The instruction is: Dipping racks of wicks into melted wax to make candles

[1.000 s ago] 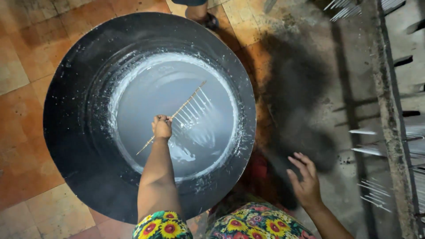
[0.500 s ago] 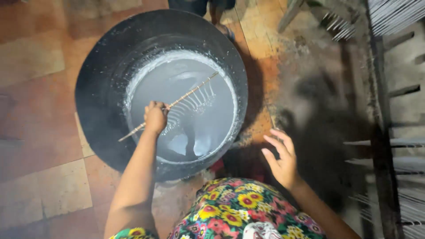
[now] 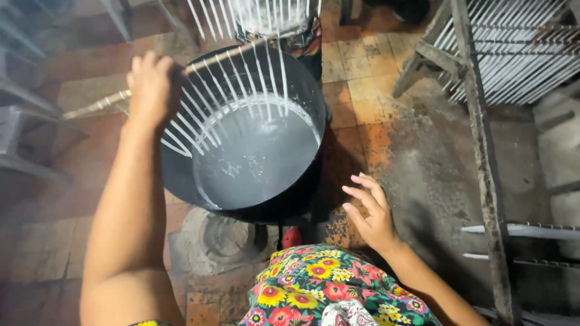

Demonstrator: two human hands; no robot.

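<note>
Head view, looking down. Left hand [image 3: 151, 84] closed around thin wooden stick [image 3: 181, 71], row of white-coated candles [image 3: 241, 84] hanging from it. Candles lifted clear above large dark pot [image 3: 181, 175], pale grey liquid wax [image 3: 260, 157] inside; pot sits on tiled floor [image 3: 362, 90]. Dip looks done for this stick: coating visible, none of it submerged. Stick not yet placed anywhere. Right hand [image 3: 371, 214] empty, fingers spread loosely, hovering beside pot. Wooden drying rack [image 3: 477, 121] at right, many coated rows already hanging.
</note>
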